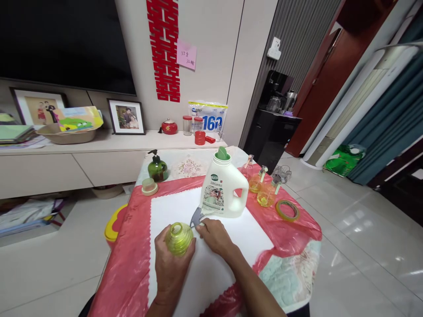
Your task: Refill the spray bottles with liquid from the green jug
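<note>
My left hand (170, 259) is wrapped round a small yellow-green glass bottle (179, 238) with an open mouth, held over a white cloth (231, 237) on the table. My right hand (214, 235) pinches a small grey funnel-like piece (197, 216) just right of the bottle's mouth. Right behind it stands a large white detergent jug (224, 187) with a green cap flipped up.
A dark green pump bottle (157, 167) and a small jar (149, 186) stand at the table's far left. Two yellow spray bottles (262, 189) and a tape roll (287, 210) sit to the right. The table wears a red plastic cover (132, 246). A shelf with framed photos lies beyond.
</note>
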Available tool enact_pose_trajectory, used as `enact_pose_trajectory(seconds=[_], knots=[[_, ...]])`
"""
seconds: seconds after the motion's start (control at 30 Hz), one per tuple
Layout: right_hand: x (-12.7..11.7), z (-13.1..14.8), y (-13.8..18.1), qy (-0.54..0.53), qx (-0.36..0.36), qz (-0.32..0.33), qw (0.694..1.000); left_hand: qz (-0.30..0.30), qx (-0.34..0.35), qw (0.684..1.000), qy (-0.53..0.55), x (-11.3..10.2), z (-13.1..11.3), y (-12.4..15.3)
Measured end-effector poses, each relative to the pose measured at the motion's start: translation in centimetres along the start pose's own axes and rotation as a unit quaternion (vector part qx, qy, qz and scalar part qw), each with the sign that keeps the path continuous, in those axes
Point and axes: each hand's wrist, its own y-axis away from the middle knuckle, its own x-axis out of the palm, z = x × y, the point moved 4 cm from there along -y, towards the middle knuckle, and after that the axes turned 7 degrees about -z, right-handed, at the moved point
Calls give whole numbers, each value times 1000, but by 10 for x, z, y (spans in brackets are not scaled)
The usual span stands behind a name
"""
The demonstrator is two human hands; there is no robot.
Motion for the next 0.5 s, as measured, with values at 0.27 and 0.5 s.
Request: enact_pose_trajectory(seconds=[0.27,0.5], knots=[[-49,14,13,-7,-60,-189,980,-5,47,999,-10,-1,4,2],[-130,-19,1,-90,-48,-434,895,46,84,995,-30,3,7,8]])
